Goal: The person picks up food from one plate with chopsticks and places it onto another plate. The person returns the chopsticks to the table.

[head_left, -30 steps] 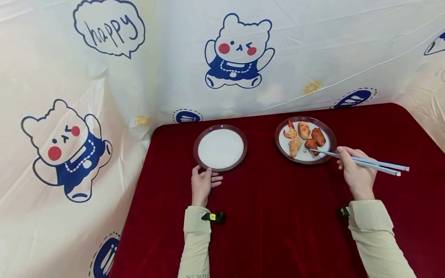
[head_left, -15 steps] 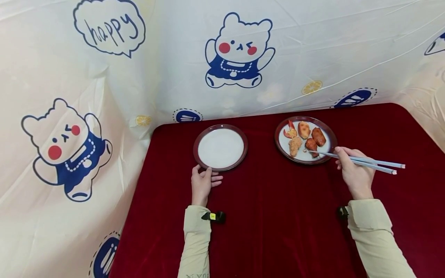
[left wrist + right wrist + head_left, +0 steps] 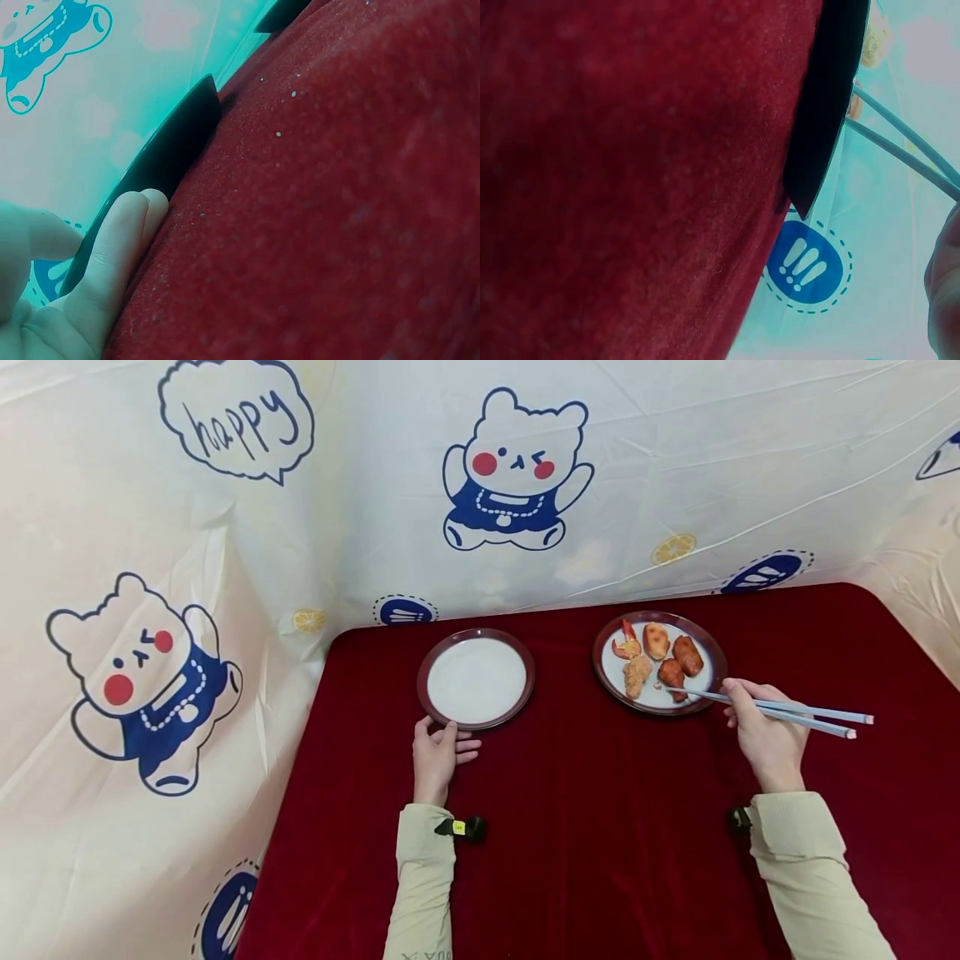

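Observation:
In the head view my right hand [image 3: 768, 739] holds a pair of pale blue chopsticks [image 3: 806, 714], their rear ends pointing right. Their tips reach over the rim of the right plate [image 3: 606, 687], at the lower end of a dark brown drumstick [image 3: 671, 673]. Around it lie a glossy brown piece [image 3: 687, 656], a golden oval piece [image 3: 656, 641], a crumbed piece [image 3: 637, 677] and a red-and-yellow piece [image 3: 627, 646]. My left hand [image 3: 435, 760] grips the near rim of the left plate [image 3: 476, 681], which bears no food. The left wrist view shows fingers [image 3: 120, 240] against its dark outer side.
Both plates, white with brown rims, stand on a dark red cloth-covered table [image 3: 585, 835]. A pale curtain [image 3: 390, 502] printed with bears hangs behind the table and along its left side.
My right hand and the chopsticks have shifted slightly left, and the drumstick has turned a little on the plate. My left hand and the left plate have stayed in place.

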The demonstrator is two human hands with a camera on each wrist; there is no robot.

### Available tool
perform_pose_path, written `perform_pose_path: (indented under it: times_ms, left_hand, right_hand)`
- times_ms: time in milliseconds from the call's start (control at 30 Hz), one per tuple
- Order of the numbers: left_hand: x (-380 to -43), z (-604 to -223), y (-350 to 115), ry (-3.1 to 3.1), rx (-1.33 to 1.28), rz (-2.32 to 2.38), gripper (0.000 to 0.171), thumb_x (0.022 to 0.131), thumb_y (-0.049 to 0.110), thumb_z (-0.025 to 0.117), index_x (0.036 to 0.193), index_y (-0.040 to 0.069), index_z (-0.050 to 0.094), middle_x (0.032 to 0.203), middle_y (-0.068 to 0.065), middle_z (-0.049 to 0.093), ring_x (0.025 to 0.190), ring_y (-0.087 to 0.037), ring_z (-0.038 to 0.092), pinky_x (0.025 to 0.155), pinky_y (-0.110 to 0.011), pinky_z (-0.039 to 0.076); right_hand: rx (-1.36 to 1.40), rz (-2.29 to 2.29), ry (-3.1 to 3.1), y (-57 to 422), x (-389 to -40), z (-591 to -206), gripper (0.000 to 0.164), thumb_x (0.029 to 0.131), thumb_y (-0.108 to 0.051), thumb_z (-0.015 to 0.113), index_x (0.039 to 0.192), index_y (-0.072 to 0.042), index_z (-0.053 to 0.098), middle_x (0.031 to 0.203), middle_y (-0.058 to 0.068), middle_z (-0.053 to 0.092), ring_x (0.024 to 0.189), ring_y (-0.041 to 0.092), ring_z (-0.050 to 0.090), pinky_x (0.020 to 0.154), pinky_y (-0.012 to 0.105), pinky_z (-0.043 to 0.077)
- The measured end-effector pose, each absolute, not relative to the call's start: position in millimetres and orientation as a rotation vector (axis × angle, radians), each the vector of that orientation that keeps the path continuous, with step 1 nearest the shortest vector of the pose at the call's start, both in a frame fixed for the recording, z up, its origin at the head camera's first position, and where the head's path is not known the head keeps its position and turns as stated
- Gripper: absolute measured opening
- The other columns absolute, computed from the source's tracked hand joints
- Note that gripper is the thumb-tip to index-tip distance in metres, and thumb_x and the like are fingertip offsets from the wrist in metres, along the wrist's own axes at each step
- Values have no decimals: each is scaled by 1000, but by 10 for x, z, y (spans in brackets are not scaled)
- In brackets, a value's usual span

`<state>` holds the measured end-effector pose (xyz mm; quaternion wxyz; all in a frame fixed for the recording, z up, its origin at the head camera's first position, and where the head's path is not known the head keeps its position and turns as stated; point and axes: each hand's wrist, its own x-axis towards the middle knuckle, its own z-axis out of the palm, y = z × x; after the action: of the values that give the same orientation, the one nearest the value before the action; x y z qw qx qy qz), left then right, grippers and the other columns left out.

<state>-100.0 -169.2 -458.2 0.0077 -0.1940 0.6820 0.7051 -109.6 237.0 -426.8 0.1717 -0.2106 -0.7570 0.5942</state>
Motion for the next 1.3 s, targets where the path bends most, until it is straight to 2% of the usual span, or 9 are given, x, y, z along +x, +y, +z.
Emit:
perform_pose_path:
  times_ms: [167,400,800,1067,1300]
  left_hand:
    - [-1019,-4637,-1704,2134,-604,2201,57,101,13,48,150,3,19,107,-31,64,84,-35,72,71,-38,63]
    - [-1072,-4850,-1738,2142,-604,2227,58,102,19,49,151,10,19,107,-28,65,81,-29,73,69,-35,63]
    - [-1078,-4872,-1725,2160,-610,2246,55,101,17,50,148,8,23,100,-24,67,74,-23,73,67,-34,63]
    - [-1084,-4897,-1725,2135,-592,2249,58,101,18,51,149,9,21,104,-26,66,77,-26,73,68,-34,63]
    - [-1087,-4872,-1728,2159,-607,2233,56,101,18,50,148,8,22,101,-25,67,74,-23,73,67,-34,63]
  right_hand:
    - [-590,1655,-2153,2362,-1089,-4283,18,87,-27,73,95,-12,76,59,-13,63,48,-1,56,44,10,46]
    - [-558,1645,-2138,2348,-1087,-4299,20,88,-24,72,98,-7,76,58,-13,63,47,-1,56,44,10,47]
    - [-522,1669,-2082,2356,-1083,-4313,21,88,-24,72,98,-6,76,62,-15,66,48,0,58,45,12,50]
    - [-476,1963,-1634,2431,-1012,-4175,21,80,-14,78,92,4,75,72,0,73,44,6,58,39,13,48]
    - [-412,1989,-1508,2420,-1001,-4071,21,79,-11,79,92,6,75,74,4,74,45,8,59,39,13,49]
